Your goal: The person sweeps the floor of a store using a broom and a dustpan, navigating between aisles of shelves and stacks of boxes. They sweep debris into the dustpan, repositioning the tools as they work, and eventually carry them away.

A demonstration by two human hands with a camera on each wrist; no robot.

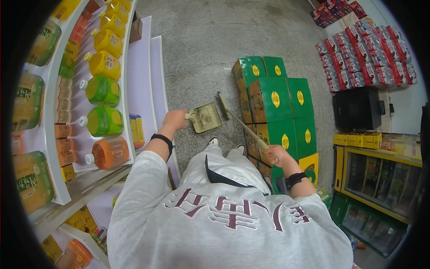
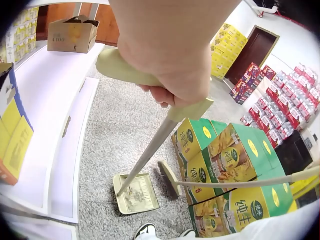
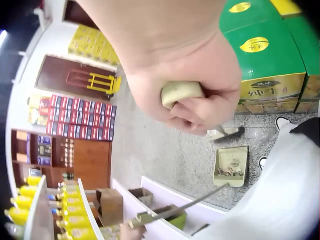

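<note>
Gripping dustpan (image 2: 147,192) in left fingers (image 2: 161,94), broom (image 1: 251,134) in right fingers (image 3: 194,111); facing mouth (image 1: 217,114) toward bristles (image 3: 235,134), presumably for catching debris (image 3: 231,171), too blurred to identify.

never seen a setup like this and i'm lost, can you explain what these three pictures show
There's no robot here: a person works with two bare hands. The head picture comes from a camera worn on the head, looking down; the others come from a camera on each wrist. The left hand grips a dustpan by its handle; some debris lies in the pan. The right hand grips a broom, its brush end beside the pan. Around them are speckled floor and stacked green cartons.
</note>
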